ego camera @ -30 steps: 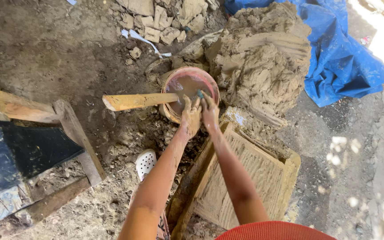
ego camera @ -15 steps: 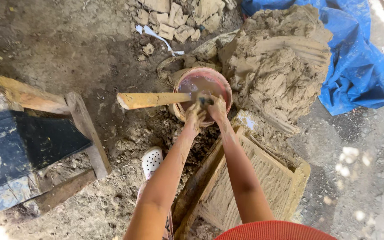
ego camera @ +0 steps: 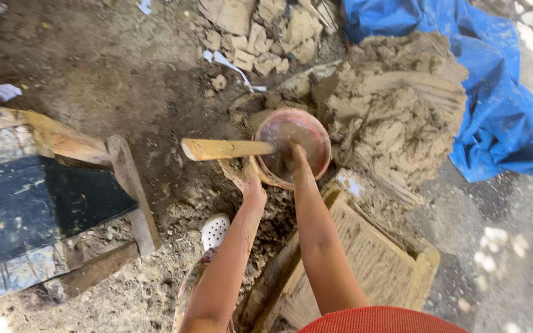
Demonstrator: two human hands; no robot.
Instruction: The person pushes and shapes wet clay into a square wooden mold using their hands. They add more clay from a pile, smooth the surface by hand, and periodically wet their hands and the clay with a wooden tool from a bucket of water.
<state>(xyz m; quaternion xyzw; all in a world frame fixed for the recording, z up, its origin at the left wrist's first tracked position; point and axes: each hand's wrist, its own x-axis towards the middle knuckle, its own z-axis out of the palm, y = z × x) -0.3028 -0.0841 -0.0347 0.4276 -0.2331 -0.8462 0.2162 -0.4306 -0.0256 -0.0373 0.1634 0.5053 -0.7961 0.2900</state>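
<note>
A round reddish bowl (ego camera: 316, 132) holding muddy water sits on the dirt ground beside a big mound of clay (ego camera: 396, 117). A flat wooden stick (ego camera: 223, 148) lies across the bowl's left rim and points left. My left hand (ego camera: 248, 180), caked in mud, grips the near-left rim of the bowl, just under the stick. My right hand (ego camera: 289, 155) reaches over the near rim into the bowl. Its fingers are dipped in the mud and hidden.
A wooden mould frame (ego camera: 365, 259) lies under my right forearm. A blue tarp (ego camera: 501, 117) covers the ground at right. A wooden bench with a dark board (ego camera: 38, 203) stands at left. Broken bricks (ego camera: 260, 31) lie beyond the bowl. A white perforated shoe (ego camera: 215, 230) sits near my left arm.
My right hand has gone from the bowl's near rim down into the bowl. My left hand has slid to the near-left rim. The view has shifted a little.
</note>
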